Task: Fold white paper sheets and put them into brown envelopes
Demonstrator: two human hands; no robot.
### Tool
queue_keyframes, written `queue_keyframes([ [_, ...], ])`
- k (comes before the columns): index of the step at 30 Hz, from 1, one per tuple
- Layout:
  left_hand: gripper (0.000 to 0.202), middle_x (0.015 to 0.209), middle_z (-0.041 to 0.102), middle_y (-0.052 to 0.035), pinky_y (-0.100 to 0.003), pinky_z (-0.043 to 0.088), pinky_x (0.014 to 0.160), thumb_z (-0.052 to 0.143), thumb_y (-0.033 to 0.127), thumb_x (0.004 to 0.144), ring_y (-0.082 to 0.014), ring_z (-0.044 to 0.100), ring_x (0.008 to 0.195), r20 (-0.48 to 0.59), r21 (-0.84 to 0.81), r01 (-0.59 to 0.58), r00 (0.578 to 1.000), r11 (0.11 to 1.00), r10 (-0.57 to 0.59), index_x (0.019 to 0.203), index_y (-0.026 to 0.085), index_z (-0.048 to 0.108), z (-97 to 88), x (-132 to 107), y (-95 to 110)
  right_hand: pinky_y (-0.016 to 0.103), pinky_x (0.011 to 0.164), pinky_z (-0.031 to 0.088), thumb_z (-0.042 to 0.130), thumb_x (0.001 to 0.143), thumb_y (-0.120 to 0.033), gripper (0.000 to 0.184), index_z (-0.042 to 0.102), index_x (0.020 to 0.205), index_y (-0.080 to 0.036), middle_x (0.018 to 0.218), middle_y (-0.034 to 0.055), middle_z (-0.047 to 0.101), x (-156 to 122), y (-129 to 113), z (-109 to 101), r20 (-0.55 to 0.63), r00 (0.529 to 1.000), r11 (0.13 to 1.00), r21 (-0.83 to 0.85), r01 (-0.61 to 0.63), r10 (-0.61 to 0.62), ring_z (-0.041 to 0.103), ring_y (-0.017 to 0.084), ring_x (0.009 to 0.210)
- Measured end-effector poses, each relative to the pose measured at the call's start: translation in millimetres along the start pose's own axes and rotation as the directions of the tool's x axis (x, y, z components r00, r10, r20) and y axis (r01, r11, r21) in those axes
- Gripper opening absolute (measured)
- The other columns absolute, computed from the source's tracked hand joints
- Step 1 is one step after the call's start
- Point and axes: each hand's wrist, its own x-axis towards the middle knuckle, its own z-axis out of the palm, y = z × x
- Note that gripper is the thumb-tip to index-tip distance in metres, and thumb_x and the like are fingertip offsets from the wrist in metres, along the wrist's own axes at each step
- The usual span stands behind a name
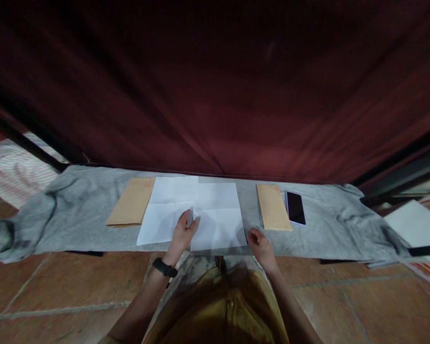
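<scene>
A white sheet of paper with fold creases lies flat on a grey cloth over a low bench. My left hand, with a black band on its wrist, rests on the sheet's near middle with the fingers pressed together; a small pale thing shows at the fingertips and I cannot make it out. My right hand sits at the sheet's near right corner, fingers curled against the cloth. A brown envelope lies to the left of the sheet and another brown envelope to the right.
A dark phone lies face up beside the right envelope. A dark red curtain hangs close behind the bench. More white paper sits at the far right. The floor is brown tile.
</scene>
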Motion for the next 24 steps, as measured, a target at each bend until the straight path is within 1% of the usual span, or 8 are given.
queue_keyframes([
  [2, 0.049, 0.114, 0.071, -0.0098, -0.04, 0.05, 0.1, 0.083, 0.028, 0.068, -0.0269, 0.065, 0.113, -0.007, -0.101, 0.104, 0.994, 0.989, -0.105, 0.114, 0.019, 0.069, 3.1, 3, 8, 0.034, 0.081, 0.056, 0.051, 0.084, -0.032, 0.031, 0.071, 0.105, -0.02, 0.099, 0.0096, 0.075, 13, -6, 3, -0.028, 1.0, 1.0, -0.017, -0.005, 0.004, 0.07, 0.022, 0.087],
  [5, 0.045, 0.102, 0.072, -0.0068, -0.035, 0.052, 0.09, 0.083, 0.025, 0.066, -0.0233, 0.067, 0.101, -0.025, -0.204, 0.204, 0.977, 0.957, -0.214, 0.108, 0.019, 0.069, 4.8, 9, 19, 0.03, 0.082, 0.053, 0.051, 0.085, -0.027, 0.028, 0.071, 0.104, -0.022, 0.093, 0.0052, 0.075, 38, -21, 12, 0.032, 0.997, 0.997, -0.005, -0.075, 0.075, 0.069, 0.02, 0.087],
  [9, 0.047, 0.094, 0.072, -0.0047, -0.03, 0.05, 0.08, 0.083, 0.024, 0.063, -0.0183, 0.067, 0.089, -0.042, -0.282, 0.253, 0.96, 0.925, -0.276, 0.106, 0.018, 0.067, 5.1, 20, 26, 0.028, 0.082, 0.05, 0.05, 0.086, -0.023, 0.027, 0.072, 0.102, -0.021, 0.091, 0.0059, 0.075, 69, -37, 25, 0.031, 0.992, 0.993, 0.006, -0.121, 0.121, 0.069, 0.02, 0.089],
  [14, 0.053, 0.071, 0.068, -0.0015, -0.027, 0.044, 0.064, 0.082, 0.026, 0.06, -0.0148, 0.062, 0.067, -0.025, -0.253, 0.313, 0.944, 0.915, -0.33, 0.108, 0.012, 0.065, 6.5, 37, 29, 0.024, 0.073, 0.048, 0.056, 0.083, -0.025, 0.016, 0.071, 0.086, -0.02, 0.082, 0.0048, 0.072, 94, -45, 32, 0.043, 0.981, 0.98, 0.058, -0.191, 0.189, 0.067, 0.019, 0.086],
  [17, 0.054, 0.06, 0.063, 0.0025, -0.025, 0.039, 0.057, 0.082, 0.029, 0.057, -0.0132, 0.057, 0.057, -0.005, -0.232, 0.332, 0.939, 0.914, -0.343, 0.105, 0.011, 0.066, 7.7, 43, 32, 0.022, 0.064, 0.044, 0.058, 0.08, -0.028, 0.014, 0.066, 0.072, -0.02, 0.067, 0.0003, 0.065, 103, -47, 30, 0.065, 0.973, 0.966, 0.118, -0.229, 0.222, 0.063, 0.016, 0.072],
  [20, 0.05, 0.056, 0.061, 0.0034, -0.025, 0.037, 0.053, 0.083, 0.033, 0.053, -0.0129, 0.054, 0.051, 0.027, -0.223, 0.318, 0.947, 0.921, -0.321, 0.096, 0.012, 0.067, 7.9, 43, 37, 0.021, 0.051, 0.036, 0.061, 0.078, -0.034, 0.022, 0.058, 0.061, -0.02, 0.053, -0.004, 0.053, 106, -51, 25, 0.109, 0.961, 0.941, 0.199, -0.273, 0.255, 0.053, 0.012, 0.055],
  [22, 0.045, 0.055, 0.06, 0.0031, -0.026, 0.036, 0.052, 0.083, 0.035, 0.05, -0.013, 0.053, 0.05, 0.047, -0.217, 0.294, 0.956, 0.931, -0.291, 0.086, 0.013, 0.068, 7.0, 42, 41, 0.021, 0.046, 0.031, 0.063, 0.076, -0.039, 0.025, 0.056, 0.06, -0.02, 0.049, -0.0062, 0.048, 104, -55, 21, 0.145, 0.95, 0.916, 0.26, -0.306, 0.276, 0.045, 0.01, 0.047],
  [24, 0.041, 0.055, 0.061, 0.0025, -0.025, 0.035, 0.052, 0.084, 0.035, 0.046, -0.0126, 0.053, 0.051, 0.067, -0.209, 0.26, 0.965, 0.943, -0.252, 0.077, 0.015, 0.068, 5.3, 41, 47, 0.02, 0.043, 0.028, 0.065, 0.074, -0.043, 0.026, 0.056, 0.064, -0.02, 0.048, -0.0075, 0.046, 102, -59, 17, 0.186, 0.94, 0.887, 0.32, -0.333, 0.286, 0.043, 0.009, 0.045],
])
